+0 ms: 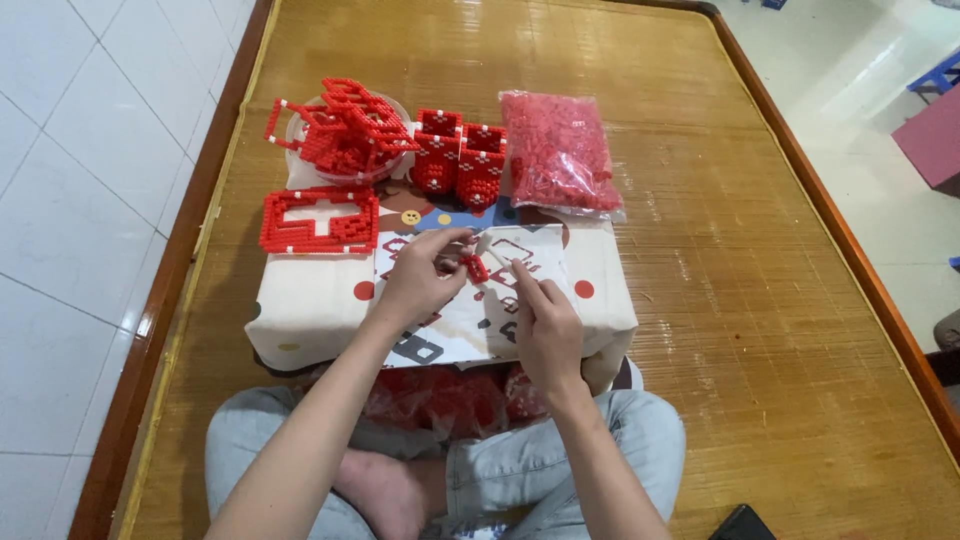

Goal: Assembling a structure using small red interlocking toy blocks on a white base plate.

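Red bead piece — left hand is pinching it; right hand fingers are pinching a white strip beside it

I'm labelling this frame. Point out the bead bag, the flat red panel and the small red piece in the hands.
bead bag (pixel 556 152): head view, middle of the bag.
flat red panel (pixel 320 220): head view, its centre.
small red piece (pixel 475 268): head view, its middle, between the hands.
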